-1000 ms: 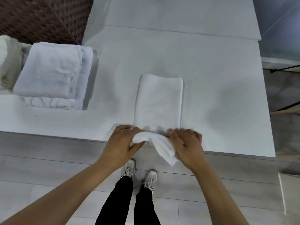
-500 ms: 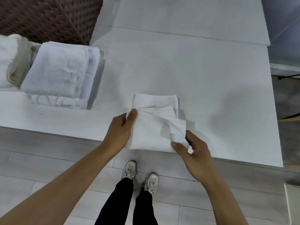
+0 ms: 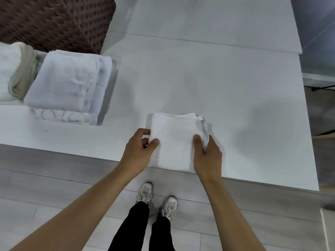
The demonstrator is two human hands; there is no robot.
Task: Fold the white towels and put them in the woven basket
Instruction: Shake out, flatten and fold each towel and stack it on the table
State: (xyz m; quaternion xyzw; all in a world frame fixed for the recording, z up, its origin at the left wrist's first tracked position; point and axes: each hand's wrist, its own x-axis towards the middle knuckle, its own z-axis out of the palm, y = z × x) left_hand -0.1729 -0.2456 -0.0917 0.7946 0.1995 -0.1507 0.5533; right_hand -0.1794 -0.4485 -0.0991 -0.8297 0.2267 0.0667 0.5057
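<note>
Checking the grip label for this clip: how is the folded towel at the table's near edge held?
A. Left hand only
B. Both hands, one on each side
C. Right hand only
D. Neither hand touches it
B: the left hand pinches the towel at its left edge, and the right hand grips its right edge, thumb on top; the towel lies on the table.

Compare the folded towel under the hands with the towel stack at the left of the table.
The folded towel is a single flat piece; the towel stack is several pieces piled higher. The left hand and right hand grip the folded towel at its sides; nothing touches the towel stack. Both are white and lie on the table.
</note>
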